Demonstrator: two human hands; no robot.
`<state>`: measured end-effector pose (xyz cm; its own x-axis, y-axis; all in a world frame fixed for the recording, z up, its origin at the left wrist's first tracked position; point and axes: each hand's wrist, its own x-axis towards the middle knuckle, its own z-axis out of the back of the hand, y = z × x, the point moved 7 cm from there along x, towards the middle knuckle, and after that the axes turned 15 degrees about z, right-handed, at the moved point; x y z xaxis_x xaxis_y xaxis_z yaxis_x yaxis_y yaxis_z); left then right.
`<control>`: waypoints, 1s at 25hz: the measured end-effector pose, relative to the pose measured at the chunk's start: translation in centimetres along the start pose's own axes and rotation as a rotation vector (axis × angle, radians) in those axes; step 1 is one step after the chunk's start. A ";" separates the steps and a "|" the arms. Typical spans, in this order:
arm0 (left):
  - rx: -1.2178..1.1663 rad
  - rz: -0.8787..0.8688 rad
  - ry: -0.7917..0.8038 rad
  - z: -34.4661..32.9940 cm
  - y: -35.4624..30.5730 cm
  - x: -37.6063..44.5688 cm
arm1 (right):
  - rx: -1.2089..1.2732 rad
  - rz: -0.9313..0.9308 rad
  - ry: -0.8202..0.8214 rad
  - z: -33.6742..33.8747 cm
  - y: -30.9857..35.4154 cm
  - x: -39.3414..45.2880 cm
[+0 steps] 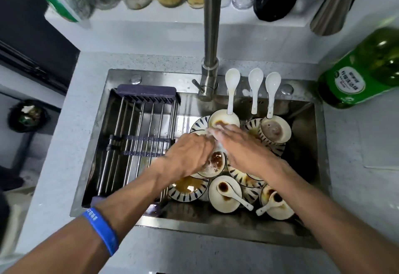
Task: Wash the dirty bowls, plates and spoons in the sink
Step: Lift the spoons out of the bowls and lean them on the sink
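Observation:
My left hand point(190, 155) curls its fingers round a small white foamy thing point(218, 145) that looks like a spoon; most of it is hidden. My right hand point(244, 146) lies against it with straight, foam-covered fingers. Both hover over a sauce-stained bowl point(213, 163) in the steel sink point(216, 219). Around it lie several dirty bowls and striped plates point(187, 189). Two stained spoons point(233, 195) point(269, 203) rest in the front bowls. Three white spoons point(232, 88) point(255, 88) point(272, 92) lean on the back rim.
A dark drying rack point(138, 135) spans the sink's left half. The faucet point(210, 57) rises at the back centre, above my hands. A green detergent bottle point(362, 72) stands on the counter at right. Jars and bottles crowd the shelf behind.

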<state>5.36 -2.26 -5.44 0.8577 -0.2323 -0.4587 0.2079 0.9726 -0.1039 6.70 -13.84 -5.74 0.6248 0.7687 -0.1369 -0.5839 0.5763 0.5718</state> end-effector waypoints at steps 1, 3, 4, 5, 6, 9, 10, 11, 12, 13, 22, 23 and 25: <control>0.000 -0.016 0.000 0.6 0.2 -0.5 | 0.027 -0.022 -0.017 0.8 0.0 -0.3; -0.100 0.012 -0.014 2.0 1.3 -1.1 | 0.011 -0.121 -0.127 3.2 -0.8 -0.5; -0.148 0.013 -0.014 2.4 1.6 -1.4 | -0.031 -0.103 -0.131 3.6 -0.5 -0.4; -0.191 0.015 -0.031 2.8 1.7 -1.4 | -0.037 -0.067 -0.088 3.6 0.0 -0.2; -0.200 0.010 -0.045 3.2 1.7 -1.4 | -0.022 -0.051 -0.087 3.7 0.2 0.0; -0.254 -0.020 -0.047 3.1 1.1 -1.2 | -0.018 -0.062 -0.104 4.1 0.4 0.4; -0.272 -0.019 -0.030 2.8 0.7 -1.3 | 0.006 -0.067 -0.108 3.6 0.3 0.1; -0.282 -0.014 -0.031 2.8 0.4 -1.3 | 0.036 -0.101 -0.151 3.9 -0.2 -0.3; -0.280 -0.016 -0.036 2.6 0.2 -1.2 | 0.086 -0.130 -0.181 4.0 -0.6 -0.7; -0.247 -0.017 -0.023 2.2 -0.4 -1.5 | 0.117 -0.124 -0.189 3.8 -0.4 -1.0; -0.896 0.285 0.183 2.5 -4.9 0.1 | 0.707 -0.674 -1.037 4.2 -5.5 -6.9; -1.031 0.330 0.210 1.6 -6.6 0.8 | 0.801 -0.826 -1.191 2.6 -6.2 -8.2; -1.279 0.425 0.250 0.1 -9.5 3.9 | 0.866 -1.032 -1.379 -0.2 -7.6 -10.9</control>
<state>6.77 -12.43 -6.19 0.6105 -0.0424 -0.7909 -0.7395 0.3272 -0.5884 4.23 -26.57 -8.75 0.6771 -0.6941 -0.2445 0.3290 -0.0116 0.9442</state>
